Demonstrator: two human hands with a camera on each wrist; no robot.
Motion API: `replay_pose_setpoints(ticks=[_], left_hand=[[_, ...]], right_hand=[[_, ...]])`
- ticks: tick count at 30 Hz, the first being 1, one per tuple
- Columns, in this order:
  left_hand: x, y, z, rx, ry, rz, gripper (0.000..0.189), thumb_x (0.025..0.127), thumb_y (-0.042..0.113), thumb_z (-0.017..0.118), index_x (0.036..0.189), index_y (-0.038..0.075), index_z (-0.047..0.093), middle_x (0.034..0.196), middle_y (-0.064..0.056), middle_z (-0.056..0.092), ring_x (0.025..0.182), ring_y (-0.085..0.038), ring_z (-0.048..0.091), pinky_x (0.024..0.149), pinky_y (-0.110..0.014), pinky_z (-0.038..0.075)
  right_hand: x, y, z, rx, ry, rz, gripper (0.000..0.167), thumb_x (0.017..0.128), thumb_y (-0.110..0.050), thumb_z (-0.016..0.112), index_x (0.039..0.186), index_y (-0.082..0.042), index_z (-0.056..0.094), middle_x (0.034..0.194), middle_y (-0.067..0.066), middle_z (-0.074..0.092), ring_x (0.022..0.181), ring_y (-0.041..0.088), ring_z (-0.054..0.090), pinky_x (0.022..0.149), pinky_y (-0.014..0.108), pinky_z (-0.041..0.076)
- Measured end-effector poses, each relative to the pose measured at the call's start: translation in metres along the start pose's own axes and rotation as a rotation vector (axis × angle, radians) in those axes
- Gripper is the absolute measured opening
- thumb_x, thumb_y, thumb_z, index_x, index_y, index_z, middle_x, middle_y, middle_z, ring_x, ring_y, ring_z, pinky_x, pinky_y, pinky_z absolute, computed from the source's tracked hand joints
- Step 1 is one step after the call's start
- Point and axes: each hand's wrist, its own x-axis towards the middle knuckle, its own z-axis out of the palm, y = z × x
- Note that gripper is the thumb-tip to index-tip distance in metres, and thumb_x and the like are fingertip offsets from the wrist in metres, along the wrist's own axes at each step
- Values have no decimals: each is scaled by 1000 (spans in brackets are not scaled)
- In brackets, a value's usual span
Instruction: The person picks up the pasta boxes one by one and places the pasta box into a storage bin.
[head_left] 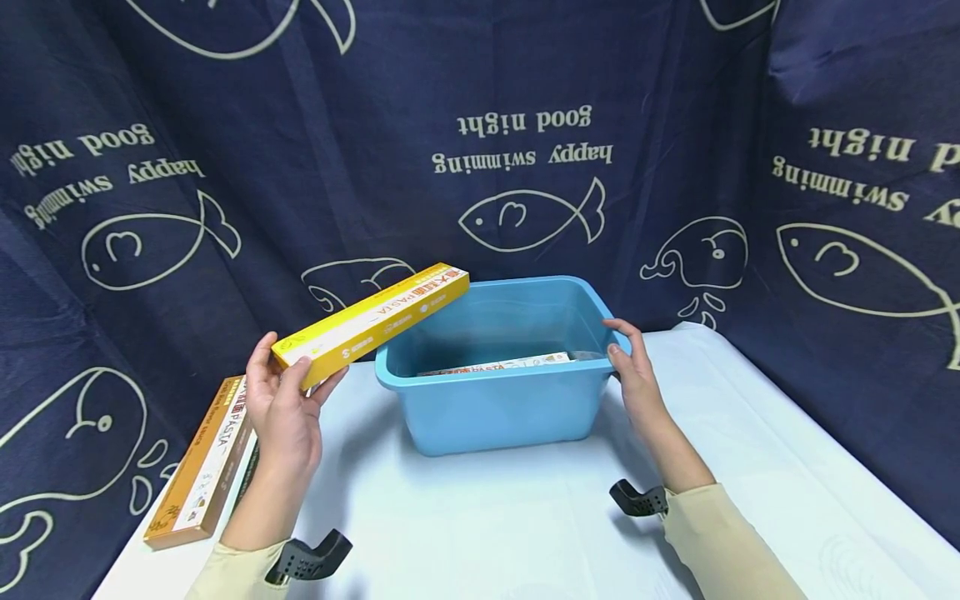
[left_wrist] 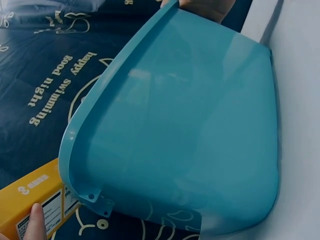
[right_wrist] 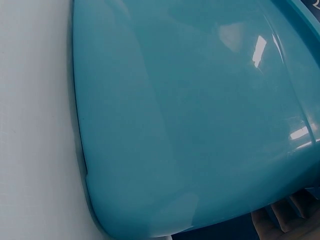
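My left hand (head_left: 288,408) grips one end of a yellow pasta box (head_left: 375,321), thumb on the near side. The box slants up to the right, its far end over the left rim of a blue plastic bin (head_left: 495,417). In the left wrist view a fingertip (left_wrist: 35,225) lies on the yellow box (left_wrist: 30,192) beside the bin wall (left_wrist: 180,120). My right hand (head_left: 636,375) holds the bin's right rim, thumb and fingers around its edge. Inside the bin, a white box with red print (head_left: 510,364) shows only in part.
On the white table at left lies an orange-brown pasta box (head_left: 198,467), with a dark green edge of another item (head_left: 247,479) beside it, mostly hidden by my left arm. A navy curtain (head_left: 390,167) with fish drawings hangs behind the table and at both sides.
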Motion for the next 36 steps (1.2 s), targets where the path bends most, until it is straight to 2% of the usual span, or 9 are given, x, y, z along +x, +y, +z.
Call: replay_pose_setpoints(ticks=[15, 19, 28, 36], left_hand=[[10, -6, 12, 95, -73, -56, 51, 100, 4, 50, 146, 23, 38, 135, 0, 42, 128, -24, 48, 77, -34, 61], [14, -8, 15, 107, -101, -55, 51, 100, 3, 48, 146, 23, 39, 135, 0, 42, 126, -24, 50, 76, -34, 61], [23, -10, 20, 126, -158, -98, 51, 101, 4, 48, 147, 24, 38, 135, 1, 44, 125, -21, 52, 78, -34, 61], [31, -11, 23, 127, -248, -149, 49, 101, 4, 45, 146, 24, 38, 137, 3, 43, 125, -21, 50, 80, -35, 61]], right_hand=[[-1, -4, 1, 19, -3, -1, 47, 105, -28, 35, 150, -15, 31, 167, 9, 15, 154, 38, 16, 118, 72, 15], [-1, -2, 0, 20, -4, -4, 47, 105, -29, 35, 150, -14, 31, 166, 10, 15, 153, 39, 17, 117, 72, 15], [-1, 0, 0, 13, -5, 0, 47, 105, -28, 35, 150, -15, 31, 167, 8, 14, 154, 38, 16, 117, 73, 15], [0, -2, 0, 28, -2, -5, 46, 105, -26, 35, 150, -14, 31, 167, 8, 15, 154, 38, 16, 117, 72, 16]])
